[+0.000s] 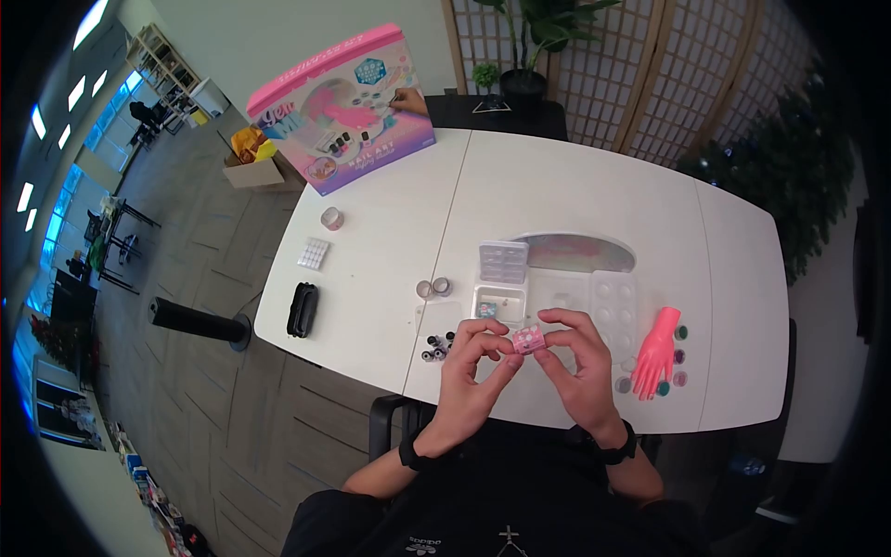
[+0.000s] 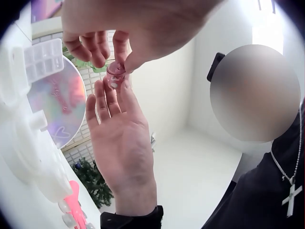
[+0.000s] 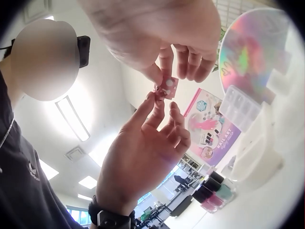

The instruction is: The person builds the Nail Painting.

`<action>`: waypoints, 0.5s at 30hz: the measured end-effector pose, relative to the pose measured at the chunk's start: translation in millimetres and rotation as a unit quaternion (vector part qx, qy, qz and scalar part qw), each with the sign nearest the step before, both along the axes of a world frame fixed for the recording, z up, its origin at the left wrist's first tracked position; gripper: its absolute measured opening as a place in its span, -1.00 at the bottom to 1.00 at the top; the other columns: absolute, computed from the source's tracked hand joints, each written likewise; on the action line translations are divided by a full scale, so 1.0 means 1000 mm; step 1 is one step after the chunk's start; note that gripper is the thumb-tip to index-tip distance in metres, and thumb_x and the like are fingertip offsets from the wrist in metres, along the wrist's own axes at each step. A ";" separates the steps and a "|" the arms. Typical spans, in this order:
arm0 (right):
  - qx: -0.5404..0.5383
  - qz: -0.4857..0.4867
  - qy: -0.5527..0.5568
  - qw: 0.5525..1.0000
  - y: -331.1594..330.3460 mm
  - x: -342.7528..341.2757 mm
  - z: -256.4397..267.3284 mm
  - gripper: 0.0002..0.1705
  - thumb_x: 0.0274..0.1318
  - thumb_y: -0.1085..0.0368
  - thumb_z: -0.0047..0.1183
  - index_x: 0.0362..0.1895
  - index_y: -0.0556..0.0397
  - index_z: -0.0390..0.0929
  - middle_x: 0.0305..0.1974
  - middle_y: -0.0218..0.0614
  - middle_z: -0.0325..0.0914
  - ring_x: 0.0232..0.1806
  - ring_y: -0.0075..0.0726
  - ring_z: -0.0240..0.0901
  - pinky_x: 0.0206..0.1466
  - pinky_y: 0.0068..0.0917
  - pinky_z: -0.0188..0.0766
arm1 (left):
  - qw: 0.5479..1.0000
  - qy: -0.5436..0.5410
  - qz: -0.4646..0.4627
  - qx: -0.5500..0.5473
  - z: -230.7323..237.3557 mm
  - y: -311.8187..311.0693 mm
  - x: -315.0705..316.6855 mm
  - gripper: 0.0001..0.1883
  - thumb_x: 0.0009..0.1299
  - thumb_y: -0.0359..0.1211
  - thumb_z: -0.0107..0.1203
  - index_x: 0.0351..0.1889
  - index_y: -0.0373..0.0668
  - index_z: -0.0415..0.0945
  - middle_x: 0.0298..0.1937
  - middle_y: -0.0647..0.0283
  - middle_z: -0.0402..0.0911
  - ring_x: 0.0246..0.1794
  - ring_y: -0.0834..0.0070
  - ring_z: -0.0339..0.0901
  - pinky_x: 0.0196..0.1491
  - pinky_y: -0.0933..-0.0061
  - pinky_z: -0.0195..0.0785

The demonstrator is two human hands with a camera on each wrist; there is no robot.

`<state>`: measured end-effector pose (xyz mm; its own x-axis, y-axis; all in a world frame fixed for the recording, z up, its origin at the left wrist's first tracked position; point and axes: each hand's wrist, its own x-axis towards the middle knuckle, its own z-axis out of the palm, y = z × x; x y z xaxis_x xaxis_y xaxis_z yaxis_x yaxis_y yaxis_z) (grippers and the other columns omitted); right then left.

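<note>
- Fingers and thumb of the left hand pinch one side of a small round pink jar with pale spots.
- The right hand pinches the other side with its thumb and a finger. Its other fingers bend a little and hold nothing.
- The pink jar is up in the air between the two hands, in front of the person's black top.
- Under and past the hands is a big white table.
- On it, just past the hands, sits a white plastic tray. Its see-through lid with square bumps is up. A little blue-green packet lies in the tray.
- Behind the tray stands a shiny rainbow board with a round edge.
- Beside the left hand are small glass bottles with black caps. Two little round see-through jars are a bit farther off.
- Near the right hand lies a bright pink plastic toy hand. Small round pots of green, purple and pink are close to it.
- Well away are a long black case and a tall pink and purple cardboard box.
</note>
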<state>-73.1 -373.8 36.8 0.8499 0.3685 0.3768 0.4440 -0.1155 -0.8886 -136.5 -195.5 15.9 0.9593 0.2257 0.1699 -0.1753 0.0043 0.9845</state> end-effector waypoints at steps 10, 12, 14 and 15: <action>0.004 -0.013 -0.024 1.000 -0.001 -0.002 -0.011 -0.83 0.29 0.35 0.43 -0.11 0.11 0.73 0.24 -0.13 0.63 0.14 -0.12 0.65 0.19 -0.22 0.56 | 0.999 -0.022 0.011 0.039 0.000 -0.008 -0.002 -0.80 0.41 -0.50 0.45 -0.10 -0.16 0.65 0.22 0.25 0.52 -0.02 0.53 0.45 0.09 0.45 0.40; 0.006 0.005 -0.029 1.000 -0.002 -0.001 -0.008 -0.81 0.26 0.34 0.44 -0.10 0.10 0.73 0.25 -0.13 0.62 0.18 -0.10 0.63 0.21 -0.19 0.56 | 0.999 -0.020 0.018 0.038 0.000 -0.007 -0.003 -0.82 0.43 -0.51 0.44 -0.11 -0.17 0.64 0.22 0.23 0.52 0.01 0.53 0.49 0.12 0.44 0.41; 0.002 0.020 -0.029 0.999 -0.003 -0.002 -0.003 -0.79 0.23 0.35 0.44 -0.09 0.10 0.73 0.26 -0.13 0.62 0.22 -0.07 0.60 0.22 -0.16 0.55 | 0.999 -0.024 0.027 0.032 0.001 -0.006 -0.003 -0.84 0.45 -0.52 0.42 -0.12 -0.18 0.64 0.22 0.22 0.51 0.04 0.52 0.53 0.15 0.43 0.42; -0.002 0.027 -0.026 0.999 -0.002 -0.003 0.000 -0.78 0.21 0.35 0.45 -0.09 0.09 0.74 0.26 -0.13 0.62 0.24 -0.06 0.59 0.23 -0.15 0.55 | 0.999 -0.030 0.031 0.027 0.003 -0.005 -0.003 -0.86 0.46 -0.53 0.40 -0.13 -0.19 0.64 0.22 0.21 0.51 0.05 0.52 0.54 0.17 0.42 0.42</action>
<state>-75.9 -375.7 36.6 0.8083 0.4147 0.4179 0.4948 -0.0939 -0.8639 -139.3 -200.6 18.6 0.9313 0.2739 0.2401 -0.2321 -0.0620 0.9707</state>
